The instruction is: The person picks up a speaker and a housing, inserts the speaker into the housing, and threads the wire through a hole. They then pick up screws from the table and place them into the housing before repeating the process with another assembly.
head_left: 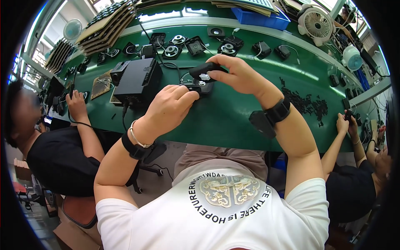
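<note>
Near the middle of the green bench [233,118], my right hand [241,77] is closed on a dark, rounded plastic housing [201,69], raised and tilted. A small white connector [204,77] shows at its lower side, close to my thumb. Just beneath lies a black speaker part [204,86] with a silvery round piece. My left hand [170,104] has curled fingers gripping this part's near left edge; its fingertips are partly hidden. The inside of the raised housing cannot be seen.
A black box-shaped power unit [139,79] stands left of my left hand. Several speakers [171,51] and housings line the back. Small black pieces [306,100] lie scattered at right. A fan [316,24] stands behind. Co-workers' hands [77,106] work on both sides.
</note>
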